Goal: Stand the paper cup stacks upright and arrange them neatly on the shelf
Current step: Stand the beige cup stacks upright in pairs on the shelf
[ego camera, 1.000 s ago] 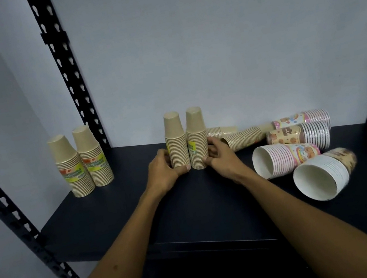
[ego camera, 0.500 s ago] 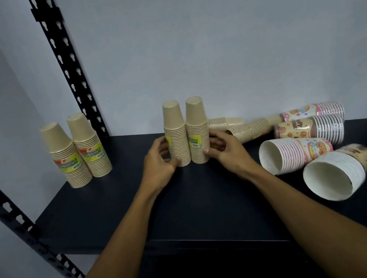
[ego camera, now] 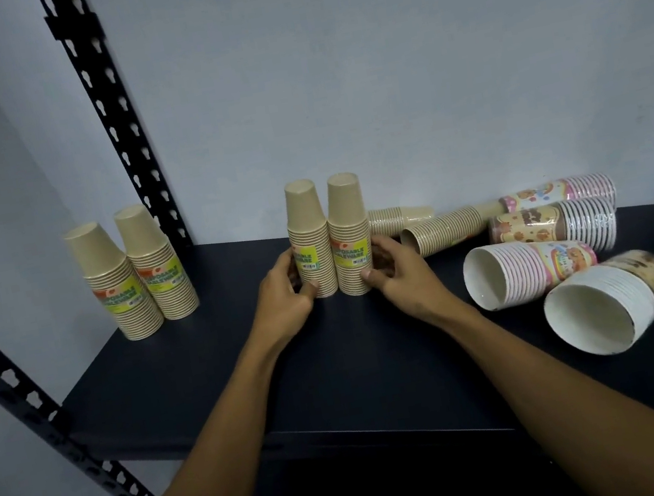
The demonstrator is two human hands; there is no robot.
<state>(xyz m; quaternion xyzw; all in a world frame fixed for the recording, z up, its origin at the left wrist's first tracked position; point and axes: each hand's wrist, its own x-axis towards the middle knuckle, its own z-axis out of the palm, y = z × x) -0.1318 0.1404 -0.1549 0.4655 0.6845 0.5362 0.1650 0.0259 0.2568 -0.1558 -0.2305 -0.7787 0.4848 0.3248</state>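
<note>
Both hands shifted slightly around the two upright stacks, labels now turned forward

Upright stacks mid-shelf; toppled stacks right.

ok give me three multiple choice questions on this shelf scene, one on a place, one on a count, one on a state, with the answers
1. Where do the two kraft cup stacks not in the hands stand?
A. at the shelf's left end
B. at the right end
C. on the floor

2. How many kraft stacks stand upright?
A. two
B. four
C. six

3. How do the patterned cup stacks lie?
A. upright
B. on their sides
C. inside a box

Answers:
1. A: the left pair stands by the left post on the shelf.
2. B: that pair plus the middle pair, which the left hand and right hand grip.
3. B: the patterned stacks lie tipped over at the right, two with open mouths toward the camera.
</note>
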